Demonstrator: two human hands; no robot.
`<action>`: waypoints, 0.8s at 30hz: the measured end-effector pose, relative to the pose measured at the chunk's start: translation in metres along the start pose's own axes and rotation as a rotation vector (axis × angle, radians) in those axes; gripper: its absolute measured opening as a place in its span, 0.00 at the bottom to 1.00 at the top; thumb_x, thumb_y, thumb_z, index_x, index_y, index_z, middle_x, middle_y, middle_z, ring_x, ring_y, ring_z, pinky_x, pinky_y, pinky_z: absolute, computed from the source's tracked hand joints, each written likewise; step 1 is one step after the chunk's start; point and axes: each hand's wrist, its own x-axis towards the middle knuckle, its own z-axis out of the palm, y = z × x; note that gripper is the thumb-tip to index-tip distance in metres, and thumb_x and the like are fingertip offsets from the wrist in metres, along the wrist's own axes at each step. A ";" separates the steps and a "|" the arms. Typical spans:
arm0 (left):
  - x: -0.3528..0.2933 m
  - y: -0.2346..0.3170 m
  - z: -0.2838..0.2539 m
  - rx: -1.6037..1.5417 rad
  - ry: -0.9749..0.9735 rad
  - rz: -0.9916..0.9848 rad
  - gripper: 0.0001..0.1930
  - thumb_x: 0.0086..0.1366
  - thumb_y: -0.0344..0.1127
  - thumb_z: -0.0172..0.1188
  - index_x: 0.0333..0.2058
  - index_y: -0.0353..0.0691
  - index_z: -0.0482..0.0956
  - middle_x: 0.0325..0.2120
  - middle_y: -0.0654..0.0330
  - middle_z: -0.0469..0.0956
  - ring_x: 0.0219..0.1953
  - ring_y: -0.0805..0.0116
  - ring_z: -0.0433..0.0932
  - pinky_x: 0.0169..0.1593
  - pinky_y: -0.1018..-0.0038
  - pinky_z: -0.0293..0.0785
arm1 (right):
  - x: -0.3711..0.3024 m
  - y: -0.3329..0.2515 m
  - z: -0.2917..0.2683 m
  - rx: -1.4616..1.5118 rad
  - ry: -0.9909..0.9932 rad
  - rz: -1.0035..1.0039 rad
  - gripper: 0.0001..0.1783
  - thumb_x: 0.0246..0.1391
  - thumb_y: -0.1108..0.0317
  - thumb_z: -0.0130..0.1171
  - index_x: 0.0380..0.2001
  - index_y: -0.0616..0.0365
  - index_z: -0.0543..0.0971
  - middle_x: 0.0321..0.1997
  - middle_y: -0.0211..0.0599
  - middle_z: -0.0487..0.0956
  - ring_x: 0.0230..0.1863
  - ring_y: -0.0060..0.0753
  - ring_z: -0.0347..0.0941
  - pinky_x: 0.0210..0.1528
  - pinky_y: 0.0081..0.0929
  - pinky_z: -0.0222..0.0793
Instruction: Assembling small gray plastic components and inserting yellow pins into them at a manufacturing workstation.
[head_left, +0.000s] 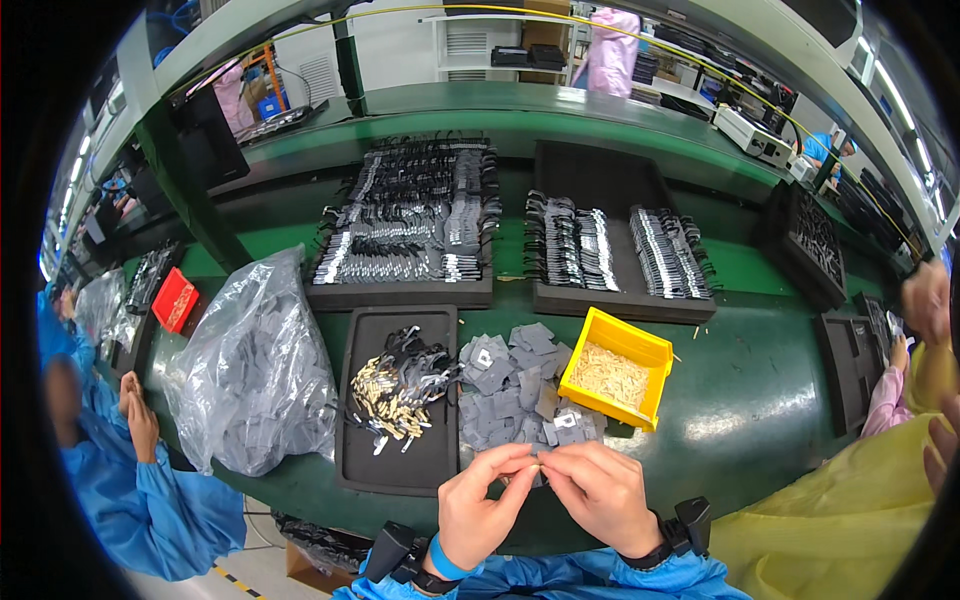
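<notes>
A person in blue sleeves works at a green table (760, 385), both hands meeting in front of a spread of flat grey pieces (495, 408). The left hand (478, 508) pinches a small piece (538, 467) between thumb and forefinger, and the right hand (605, 495) grips it the same way, fingertips nearly touching; the piece sits between them, too covered to identify. A blue band circles the left wrist, and each wrist carries a black strapped device. To the right of the grey pieces, a yellow bin (608, 404) holds small pale sticks (606, 376). To their left, a black tray (372, 468) carries a heap of black cords and gold-coloured parts (398, 388), with a clear plastic bag (262, 375) of grey pieces beside it. Beyond, two dark foam trays (405, 296) bear dense rows of silvery, black-corded parts. At far left, a co-worker in blue (150, 505) holds both hands together near a red bin (174, 300); at right, yellow fabric (835, 520) drapes beside the table.
</notes>
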 end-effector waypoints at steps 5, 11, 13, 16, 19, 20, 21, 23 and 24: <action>0.001 -0.001 0.000 0.215 0.040 0.318 0.13 0.53 0.22 0.61 0.38 0.29 0.72 0.27 0.55 0.79 0.30 0.72 0.79 0.34 0.78 0.75 | -0.001 -0.002 0.005 -0.034 0.002 0.009 0.10 0.37 0.80 0.62 0.28 0.60 0.77 0.26 0.38 0.78 0.25 0.34 0.75 0.26 0.24 0.71; 0.001 -0.005 0.002 -0.318 -0.016 -0.146 0.14 0.58 0.23 0.55 0.45 0.30 0.70 0.31 0.58 0.76 0.34 0.69 0.77 0.38 0.77 0.73 | -0.001 0.001 0.003 0.287 0.145 0.364 0.03 0.42 0.81 0.56 0.24 0.65 0.76 0.23 0.36 0.77 0.25 0.25 0.74 0.29 0.19 0.69; 0.006 -0.008 -0.001 -0.416 -0.060 -0.248 0.15 0.60 0.24 0.53 0.47 0.29 0.68 0.31 0.59 0.75 0.35 0.70 0.76 0.40 0.77 0.72 | 0.003 0.014 -0.010 0.199 0.285 0.325 0.01 0.44 0.80 0.57 0.24 0.65 0.76 0.22 0.36 0.76 0.24 0.24 0.73 0.27 0.19 0.68; 0.009 -0.021 -0.002 -0.593 -0.147 -0.405 0.18 0.63 0.27 0.49 0.51 0.28 0.65 0.32 0.60 0.73 0.37 0.70 0.74 0.43 0.76 0.71 | 0.020 0.034 -0.035 -0.161 0.326 0.298 0.03 0.43 0.78 0.60 0.24 0.63 0.76 0.23 0.38 0.76 0.21 0.28 0.72 0.24 0.21 0.67; 0.009 -0.025 0.001 -0.829 -0.147 -0.540 0.17 0.63 0.27 0.50 0.50 0.29 0.66 0.32 0.61 0.72 0.38 0.69 0.74 0.43 0.76 0.71 | 0.029 0.062 -0.036 -0.337 0.196 0.319 0.03 0.43 0.76 0.59 0.25 0.60 0.76 0.25 0.38 0.77 0.26 0.37 0.73 0.28 0.27 0.68; 0.010 -0.023 0.005 -0.855 -0.165 -0.555 0.17 0.63 0.28 0.50 0.50 0.29 0.67 0.32 0.61 0.73 0.38 0.69 0.74 0.44 0.75 0.71 | 0.029 0.068 -0.041 -0.459 0.142 0.301 0.04 0.43 0.76 0.57 0.27 0.59 0.77 0.26 0.37 0.77 0.28 0.39 0.74 0.30 0.29 0.69; 0.009 -0.023 0.005 -0.872 -0.164 -0.572 0.16 0.63 0.28 0.50 0.50 0.29 0.67 0.33 0.61 0.73 0.39 0.68 0.74 0.44 0.75 0.71 | 0.029 0.071 -0.039 -0.509 0.171 0.239 0.06 0.44 0.76 0.55 0.29 0.59 0.76 0.29 0.38 0.76 0.31 0.42 0.74 0.33 0.32 0.69; 0.010 -0.022 0.006 -0.894 -0.160 -0.569 0.16 0.63 0.28 0.50 0.49 0.29 0.67 0.33 0.61 0.73 0.39 0.68 0.74 0.44 0.75 0.71 | 0.028 0.071 -0.040 -0.481 0.222 0.253 0.06 0.44 0.77 0.55 0.30 0.59 0.76 0.29 0.38 0.76 0.30 0.40 0.74 0.32 0.30 0.69; 0.010 -0.023 0.004 -0.910 -0.152 -0.569 0.16 0.63 0.28 0.50 0.49 0.29 0.67 0.33 0.61 0.73 0.39 0.68 0.74 0.44 0.75 0.71 | 0.027 0.069 -0.036 -0.448 0.270 0.272 0.07 0.45 0.77 0.55 0.30 0.59 0.76 0.29 0.39 0.76 0.29 0.38 0.74 0.31 0.28 0.69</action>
